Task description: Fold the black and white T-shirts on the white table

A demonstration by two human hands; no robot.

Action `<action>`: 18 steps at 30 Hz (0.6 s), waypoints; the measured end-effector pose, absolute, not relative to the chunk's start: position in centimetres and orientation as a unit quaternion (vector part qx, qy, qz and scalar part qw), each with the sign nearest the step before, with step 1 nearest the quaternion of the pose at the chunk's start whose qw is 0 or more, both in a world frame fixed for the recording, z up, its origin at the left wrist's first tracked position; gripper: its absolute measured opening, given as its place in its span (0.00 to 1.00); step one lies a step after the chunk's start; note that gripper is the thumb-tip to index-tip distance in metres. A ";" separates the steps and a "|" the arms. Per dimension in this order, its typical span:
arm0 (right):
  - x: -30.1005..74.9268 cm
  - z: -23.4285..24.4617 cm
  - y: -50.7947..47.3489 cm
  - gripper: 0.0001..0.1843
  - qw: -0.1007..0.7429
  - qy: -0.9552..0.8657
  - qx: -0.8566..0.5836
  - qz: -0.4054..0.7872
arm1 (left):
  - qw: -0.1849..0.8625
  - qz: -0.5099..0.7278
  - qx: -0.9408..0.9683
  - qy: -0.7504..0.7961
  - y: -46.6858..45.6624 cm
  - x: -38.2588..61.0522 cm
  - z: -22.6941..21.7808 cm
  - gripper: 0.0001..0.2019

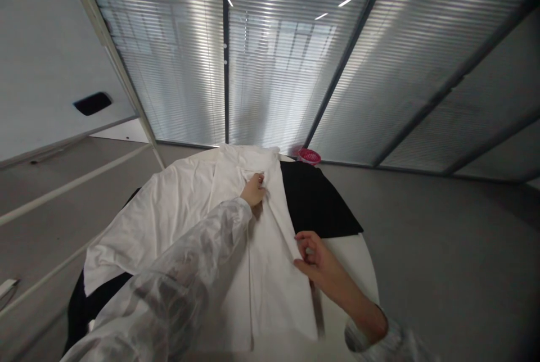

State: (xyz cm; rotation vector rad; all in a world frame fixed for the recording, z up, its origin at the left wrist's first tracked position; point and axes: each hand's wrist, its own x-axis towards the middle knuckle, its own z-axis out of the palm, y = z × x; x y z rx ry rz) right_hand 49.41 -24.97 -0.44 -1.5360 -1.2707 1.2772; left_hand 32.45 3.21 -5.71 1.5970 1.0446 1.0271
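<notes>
A white shirt [274,277] with a long front edge lies spread over a round table [350,261]. Its collar end is at the far side, and its wide, wrinkled part [164,204] spreads to the left. My left hand [253,189] is closed on the cloth just below the collar, fingertips partly hidden. Lower down, my right hand [316,263] grips the shirt's right edge between curled fingers and thumb. Black cloth [318,199] lies beyond that edge, and more of it shows under the white cloth at the lower left.
Behind the table's far edge is a pink-red basket [309,156]. Glass panels with blinds [278,69] rise beyond it. On the left are a white rack with rails [76,182] and a pale panel [50,41]. Grey floor [455,249] extends to the right.
</notes>
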 end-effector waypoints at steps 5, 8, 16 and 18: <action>50.3 0.0 -23.6 0.14 0.223 -0.571 -0.624 0.484 | 0.380 0.368 0.722 0.447 2.6 30.9 -4.3 0.25; 51.7 1.7 -19.9 0.13 0.247 -0.626 -0.620 0.404 | 0.286 0.339 0.764 0.469 3.8 29.1 -3.1 0.22; 51.5 2.6 -3.1 0.11 0.311 -0.766 -0.561 0.043 | 0.152 0.344 0.721 0.582 8.0 23.4 -4.3 0.14; 49.5 2.1 0.9 0.16 0.295 -0.780 -0.551 0.004 | 0.125 0.352 0.729 0.574 7.9 23.0 -5.0 0.15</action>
